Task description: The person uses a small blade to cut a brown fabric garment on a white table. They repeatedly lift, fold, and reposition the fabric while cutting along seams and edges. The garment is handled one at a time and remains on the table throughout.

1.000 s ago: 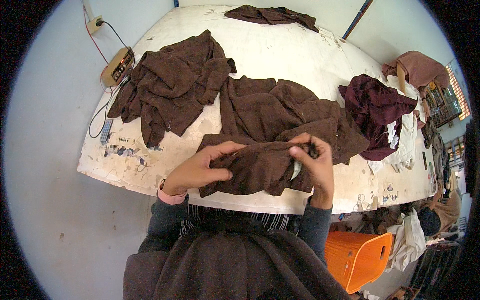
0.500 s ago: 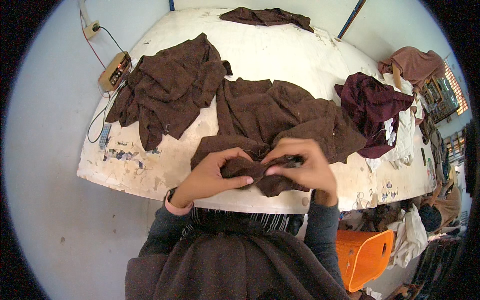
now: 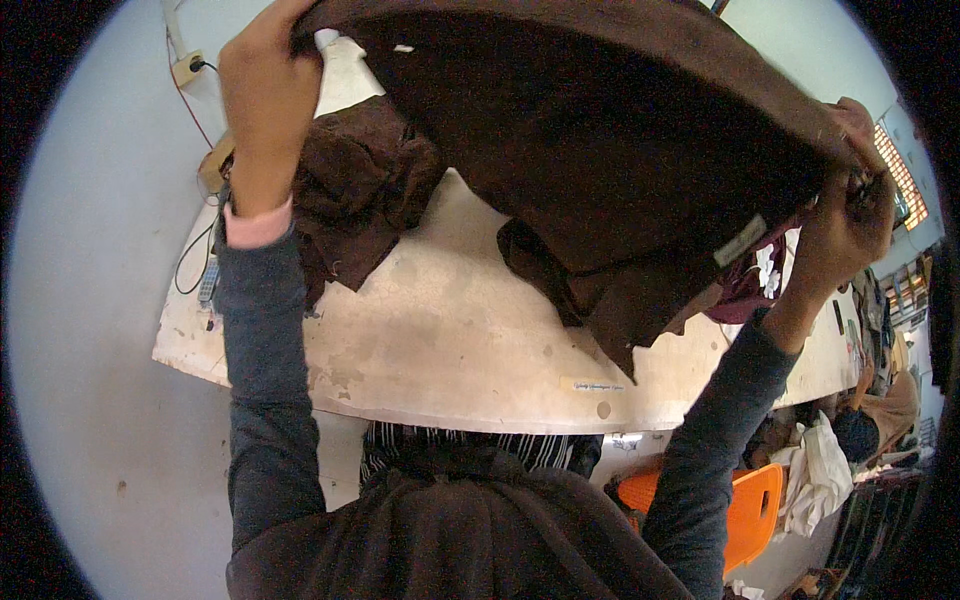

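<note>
A dark brown cloth garment [image 3: 600, 130] is raised and stretched wide above the table [image 3: 400, 340], its lower part hanging in folds. My left hand [image 3: 268, 75] is closed on its upper left end, high in the picture. At the right, my right hand [image 3: 852, 215] grips the other end, fingers curled in. A small pale label [image 3: 740, 242] shows on the cloth near my right hand. Behind my left forearm lies another brown cloth [image 3: 365, 185], crumpled on the table. The raised garment hides the far part of the table.
A maroon cloth [image 3: 742, 292] lies at the right, partly covered. At the left edge are a remote control [image 3: 209, 282] and a tan electrical box [image 3: 214, 168] with cables. Below the table's right side stands an orange basket [image 3: 757, 515]. A person [image 3: 885, 415] is at the far right.
Both hands have gone from bunching the brown garment near the table's front edge to holding it up and spread, far apart. The garment has left the tabletop.
</note>
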The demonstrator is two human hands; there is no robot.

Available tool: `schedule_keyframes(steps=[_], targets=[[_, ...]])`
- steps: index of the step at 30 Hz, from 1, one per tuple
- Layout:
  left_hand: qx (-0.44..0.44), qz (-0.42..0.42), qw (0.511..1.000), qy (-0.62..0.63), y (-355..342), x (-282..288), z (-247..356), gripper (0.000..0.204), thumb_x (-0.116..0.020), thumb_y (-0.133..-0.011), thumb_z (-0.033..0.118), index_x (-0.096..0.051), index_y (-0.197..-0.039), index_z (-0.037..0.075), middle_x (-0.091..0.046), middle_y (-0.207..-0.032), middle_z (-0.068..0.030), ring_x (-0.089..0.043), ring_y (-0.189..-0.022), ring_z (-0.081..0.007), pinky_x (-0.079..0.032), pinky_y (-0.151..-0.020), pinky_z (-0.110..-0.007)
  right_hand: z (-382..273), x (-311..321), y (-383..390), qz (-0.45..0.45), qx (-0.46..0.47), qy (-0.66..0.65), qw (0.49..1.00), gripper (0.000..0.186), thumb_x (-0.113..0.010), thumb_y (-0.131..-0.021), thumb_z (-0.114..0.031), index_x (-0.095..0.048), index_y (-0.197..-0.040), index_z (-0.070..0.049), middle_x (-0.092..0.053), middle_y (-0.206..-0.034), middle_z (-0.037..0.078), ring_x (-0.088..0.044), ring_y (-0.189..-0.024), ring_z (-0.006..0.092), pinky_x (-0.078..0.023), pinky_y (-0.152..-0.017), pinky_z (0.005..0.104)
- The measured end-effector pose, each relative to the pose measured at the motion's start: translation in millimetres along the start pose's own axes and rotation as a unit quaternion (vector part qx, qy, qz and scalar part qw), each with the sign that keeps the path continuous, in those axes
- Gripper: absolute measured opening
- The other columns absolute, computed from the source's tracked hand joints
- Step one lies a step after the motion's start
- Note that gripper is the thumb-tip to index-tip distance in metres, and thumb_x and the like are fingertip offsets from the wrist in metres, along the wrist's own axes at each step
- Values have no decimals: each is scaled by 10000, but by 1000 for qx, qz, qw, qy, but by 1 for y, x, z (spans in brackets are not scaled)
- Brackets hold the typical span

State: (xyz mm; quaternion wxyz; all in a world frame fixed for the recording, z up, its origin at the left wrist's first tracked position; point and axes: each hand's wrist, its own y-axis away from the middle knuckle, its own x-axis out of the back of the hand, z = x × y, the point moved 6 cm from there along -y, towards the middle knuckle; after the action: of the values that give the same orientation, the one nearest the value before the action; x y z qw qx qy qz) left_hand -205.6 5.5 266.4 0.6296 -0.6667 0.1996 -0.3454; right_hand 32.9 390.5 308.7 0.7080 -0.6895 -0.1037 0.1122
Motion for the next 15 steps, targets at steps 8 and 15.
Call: schedule_keyframes(steps=[8, 15], targets=[[-35, -398, 916, 44, 208, 15, 14, 656, -470, -756, -116, -657, -1330, 141, -618, -1414, -49, -501, -1390, -287, -348, -1173, -507, -48, 8, 213, -446, -64, 20, 893, 346, -683, -631, -17, -707, -953, -142, -671, -929, 26, -617, -719, 278, -483, -640, 366], [107, -553, 824, 64, 304, 51, 29, 607, -540, -746, -42, -671, -1311, 139, -606, -1434, -35, -463, -1422, -282, -290, -1209, -525, -91, 39, 309, -582, -237, -15, 778, 391, -699, -648, -66, -712, -1021, -181, -678, -1040, -31, -634, -754, 249, -500, -650, 351]])
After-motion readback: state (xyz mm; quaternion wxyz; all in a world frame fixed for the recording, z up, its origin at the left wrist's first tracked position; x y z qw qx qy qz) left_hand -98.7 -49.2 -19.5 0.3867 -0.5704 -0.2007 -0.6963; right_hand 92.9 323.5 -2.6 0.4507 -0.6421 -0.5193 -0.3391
